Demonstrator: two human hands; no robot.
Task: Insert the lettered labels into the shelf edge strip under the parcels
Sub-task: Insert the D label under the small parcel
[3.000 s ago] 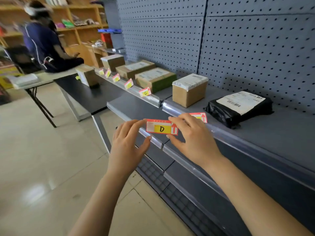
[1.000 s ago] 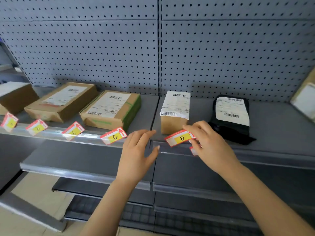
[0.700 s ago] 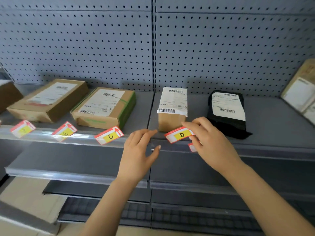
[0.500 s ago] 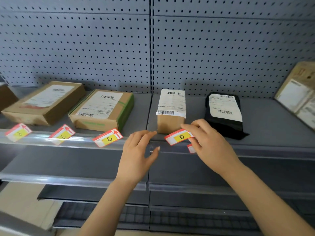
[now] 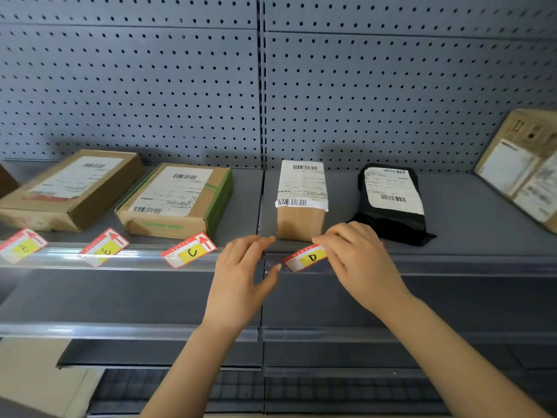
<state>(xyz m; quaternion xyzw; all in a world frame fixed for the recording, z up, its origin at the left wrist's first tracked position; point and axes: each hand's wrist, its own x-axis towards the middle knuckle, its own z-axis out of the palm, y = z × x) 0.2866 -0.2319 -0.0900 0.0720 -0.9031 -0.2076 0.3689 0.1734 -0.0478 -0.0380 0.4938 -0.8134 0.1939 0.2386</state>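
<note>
Near the middle of the frame the right hand (image 5: pixel 360 263) pinches the D label (image 5: pixel 305 258) by its right end, tilted, its lower edge at the clear shelf edge strip (image 5: pixel 452 263), just below the small brown parcel (image 5: pixel 301 203). The left hand (image 5: pixel 241 282) hovers beside it, fingers loosely spread, holding nothing. At left, the C label (image 5: pixel 189 251) and E label (image 5: pixel 104 247) sit tilted in the strip.

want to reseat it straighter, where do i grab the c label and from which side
Pinch the C label by its raised upper-right end with the red arrow, coming from the front and above. It sits tilted with its lower-left end in the clear edge strip, so the arrow end is free.
</note>
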